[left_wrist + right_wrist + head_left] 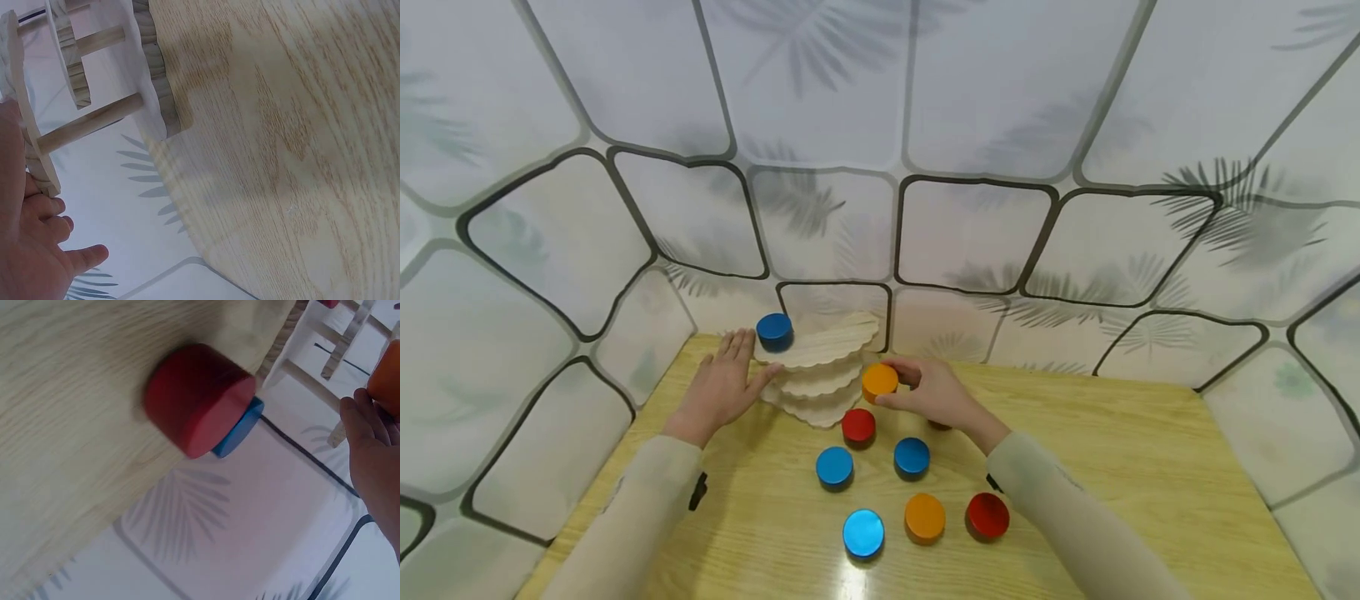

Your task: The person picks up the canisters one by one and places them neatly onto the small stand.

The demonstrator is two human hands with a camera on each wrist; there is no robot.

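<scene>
At the back left of the table stands a three-tiered wooden stand with scalloped edges. One blue cylinder sits on its top tier. My left hand lies against the stand's left side, fingers straight, thumb along the top tier's front edge. The left wrist view shows its fingertips right at the board's rim. Beside the stand's right end, my right hand holds an orange cylinder between thumb and fingers. A red cylinder rests on the table just in front of the stand.
More cylinders lie across the table's middle: blue ones, an orange one and a red one. A dark cylinder is mostly hidden under my right wrist. Patterned wall panels close in the table's back and sides.
</scene>
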